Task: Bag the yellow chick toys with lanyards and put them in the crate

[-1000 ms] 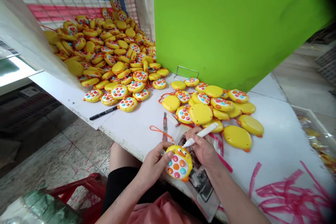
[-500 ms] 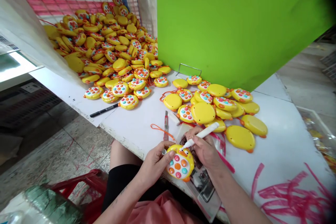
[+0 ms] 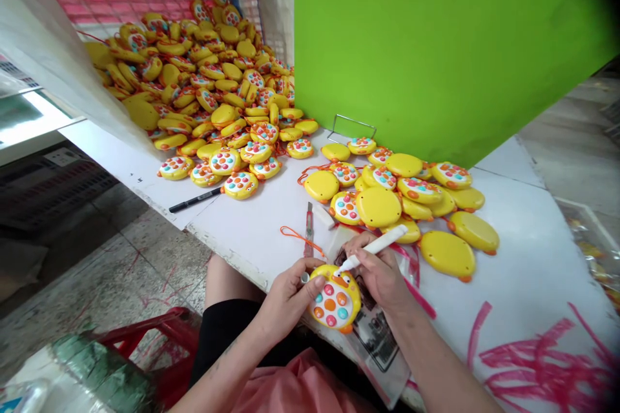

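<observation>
The left hand (image 3: 289,300) is closed on a yellow duck toy (image 3: 330,304), thumb over its front edge and fingers behind, its button side turned up. The right hand (image 3: 382,276) pinches a white marker (image 3: 390,240) like a pen, its tip at the toy's eyes, just right of the left thumb; whether it touches cannot be told. The hands are apart, joined only through these two things, with the toy low in front of the body by the near edge of the tabletop (image 3: 261,226). The main risk seems to be a stray mark: the eyes are small, the shell looks smooth, and if the left hand's grip turned or the right wrist slipped, the tip could run onto the beak or the yellow rim. The left thumb lies close enough to be marked or to smear wet ink. An orange cord loop (image 3: 293,231) lies just beyond the left hand, across a utility knife (image 3: 309,226); a tug could shift the blade. Should the left hand loosen, the toy could fall into the lap. Beyond the right hand, overlapping yellow toys (image 3: 378,208) come near the marker's rear end, so a wide swing might knock them.
</observation>
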Demonstrator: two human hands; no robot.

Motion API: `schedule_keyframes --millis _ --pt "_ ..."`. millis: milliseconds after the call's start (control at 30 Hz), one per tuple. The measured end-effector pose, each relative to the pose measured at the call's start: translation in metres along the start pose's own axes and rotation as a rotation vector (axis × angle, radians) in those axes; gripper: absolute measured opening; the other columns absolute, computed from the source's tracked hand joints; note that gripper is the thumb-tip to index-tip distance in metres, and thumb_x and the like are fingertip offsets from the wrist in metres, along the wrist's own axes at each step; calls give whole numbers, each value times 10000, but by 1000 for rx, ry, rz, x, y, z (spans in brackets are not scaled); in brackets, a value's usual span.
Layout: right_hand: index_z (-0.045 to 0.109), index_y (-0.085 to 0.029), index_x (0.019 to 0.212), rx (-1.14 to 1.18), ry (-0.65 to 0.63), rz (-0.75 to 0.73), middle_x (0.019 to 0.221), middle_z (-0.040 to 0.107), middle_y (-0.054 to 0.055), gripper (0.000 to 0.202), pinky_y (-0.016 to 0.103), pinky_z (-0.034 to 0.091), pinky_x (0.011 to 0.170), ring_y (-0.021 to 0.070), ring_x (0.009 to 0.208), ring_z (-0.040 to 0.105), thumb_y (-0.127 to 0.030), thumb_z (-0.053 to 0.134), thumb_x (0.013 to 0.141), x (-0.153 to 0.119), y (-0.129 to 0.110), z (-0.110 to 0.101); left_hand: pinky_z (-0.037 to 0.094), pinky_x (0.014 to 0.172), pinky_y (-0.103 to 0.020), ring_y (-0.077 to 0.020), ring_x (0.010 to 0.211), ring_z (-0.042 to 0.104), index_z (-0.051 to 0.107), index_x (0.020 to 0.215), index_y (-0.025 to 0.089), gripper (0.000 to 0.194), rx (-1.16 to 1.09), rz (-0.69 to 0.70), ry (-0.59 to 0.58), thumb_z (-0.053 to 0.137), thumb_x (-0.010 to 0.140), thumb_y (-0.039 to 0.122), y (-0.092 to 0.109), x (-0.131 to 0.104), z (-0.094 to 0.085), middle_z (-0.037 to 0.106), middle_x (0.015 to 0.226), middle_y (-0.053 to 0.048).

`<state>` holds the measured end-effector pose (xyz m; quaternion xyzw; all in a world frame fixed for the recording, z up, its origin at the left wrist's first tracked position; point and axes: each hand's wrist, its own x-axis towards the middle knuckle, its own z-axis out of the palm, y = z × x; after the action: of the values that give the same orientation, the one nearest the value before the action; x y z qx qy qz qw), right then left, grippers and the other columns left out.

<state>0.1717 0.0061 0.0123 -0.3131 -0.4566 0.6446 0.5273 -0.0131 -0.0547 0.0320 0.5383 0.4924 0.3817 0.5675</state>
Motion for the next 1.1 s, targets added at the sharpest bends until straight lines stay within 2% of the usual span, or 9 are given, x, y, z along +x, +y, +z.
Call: schedule_keyframes --millis 533,667,800,967,1100 --pt "585 -211 706 0 33 34 652 494 -15 132 295 372 618 146 645 447 -304 644 779 0 -1 2 478 805 -237 -172 932 606 598 1090 191 308 5 11 5 522 899 421 2 -1 0 670 1037 -32" --pt "585 -213 713 -21 27 21 661 499 -14 126 297 360 607 149 646 445 -304 634 784 -1 0 1 485 768 -236 -168 881 610 603 1073 182 324 4 -15 3 526 892 439 2 0 0 674 988 -33" --pt "590 -212 717 -62 16 8 676 515 -13 110 299 353 628 150 669 453 -280 626 796 -1 2 -1 484 745 -231 -165 866 604 599 1062 175 333 -34 -31 6 532 887 450 2 0 0 667 978 -34" --pt "592 -214 730 -7 49 -13 692 513 -14 86 310 365 683 154 694 458 -259 611 800 0 2 -1 478 726 -219 -152 842 604 598 1061 180 325 -30 -34 7 532 889 448 2 0 0 667 960 -23" --pt "586 -208 715 -58 26 13 678 512 -13 115 303 356 648 149 664 442 -281 615 800 0 2 -1 479 743 -233 -159 844 606 591 1067 175 345 -13 -31 3 525 889 462 1 -1 0 672 960 -28"
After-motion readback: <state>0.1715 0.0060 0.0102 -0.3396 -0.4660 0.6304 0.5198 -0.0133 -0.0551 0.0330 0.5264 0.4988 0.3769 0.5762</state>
